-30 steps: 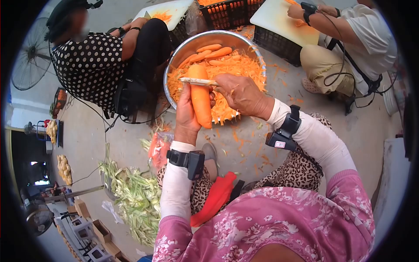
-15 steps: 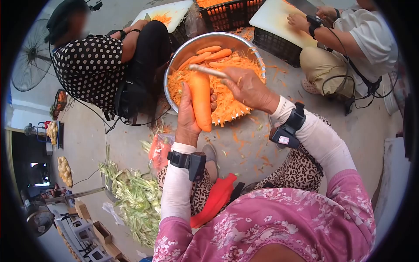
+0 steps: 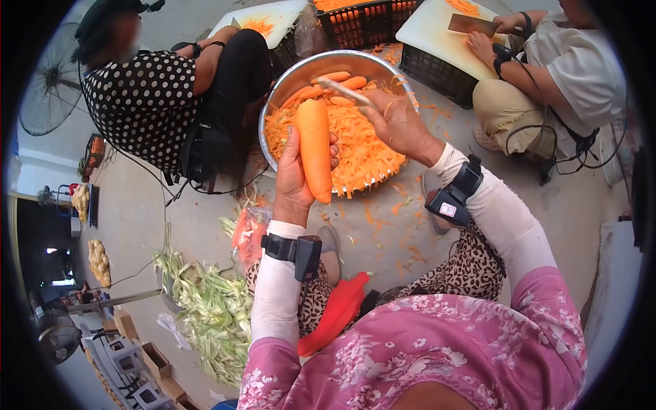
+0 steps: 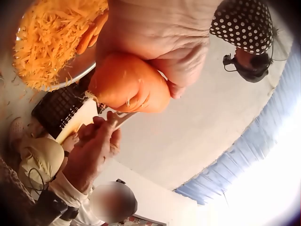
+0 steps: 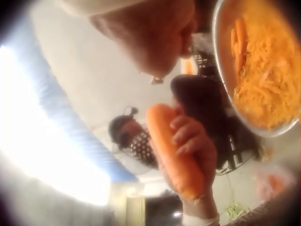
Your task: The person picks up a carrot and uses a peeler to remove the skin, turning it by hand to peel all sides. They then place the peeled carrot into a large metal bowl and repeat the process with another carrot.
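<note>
A large peeled carrot (image 3: 313, 147) stands nearly upright in my left hand (image 3: 294, 179), the thumb on one side and the fingertips round the other. In the right wrist view the left hand (image 5: 195, 148) is wrapped round the carrot (image 5: 171, 150). My right hand (image 3: 404, 128) grips a thin pale peeler (image 3: 345, 91), held up and apart from the carrot in the head view. Beneath both hands is a metal basin (image 3: 266, 147) with orange shreds (image 3: 365, 154) and several whole carrots (image 3: 354, 83).
Two people sit beyond the basin, one in a dotted shirt (image 3: 147, 102), one holding a cleaver (image 3: 471, 25) over a white board (image 3: 437, 37). A black crate (image 3: 369, 24) stands behind. Green husks (image 3: 212, 314) and a red-filled plastic bag (image 3: 249, 236) lie on the floor.
My right hand and the peeler have moved away from the carrot, up and to the right. The left hand keeps its hold, almost still. The person at right has brought the cleaver over the board.
</note>
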### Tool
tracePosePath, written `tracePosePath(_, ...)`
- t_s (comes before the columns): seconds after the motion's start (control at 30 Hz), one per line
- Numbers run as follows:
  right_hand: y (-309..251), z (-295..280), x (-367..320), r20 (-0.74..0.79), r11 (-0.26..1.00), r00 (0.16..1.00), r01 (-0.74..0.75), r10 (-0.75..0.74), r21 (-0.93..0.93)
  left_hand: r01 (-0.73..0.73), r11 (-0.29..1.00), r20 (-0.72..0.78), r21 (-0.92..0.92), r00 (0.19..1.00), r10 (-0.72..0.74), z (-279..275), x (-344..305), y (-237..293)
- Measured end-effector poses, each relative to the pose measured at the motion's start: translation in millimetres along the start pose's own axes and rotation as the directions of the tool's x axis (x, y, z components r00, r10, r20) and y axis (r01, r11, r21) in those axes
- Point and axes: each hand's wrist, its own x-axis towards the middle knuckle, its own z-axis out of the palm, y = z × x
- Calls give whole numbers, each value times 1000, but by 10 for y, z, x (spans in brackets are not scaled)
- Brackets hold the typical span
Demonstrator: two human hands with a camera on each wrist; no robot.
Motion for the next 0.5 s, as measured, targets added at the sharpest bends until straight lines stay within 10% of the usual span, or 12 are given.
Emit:
tracePosePath(0.23, -204, 182, -201, -24, 942, 943, 332, -331, 42, 50, 984, 72, -169, 997, -39, -12, 0, -21)
tracePosePath(0.5, 175, 10, -13, 195, 931, 957, -141, 215, -337, 142, 987, 335, -79, 936, -108, 124, -121, -38)
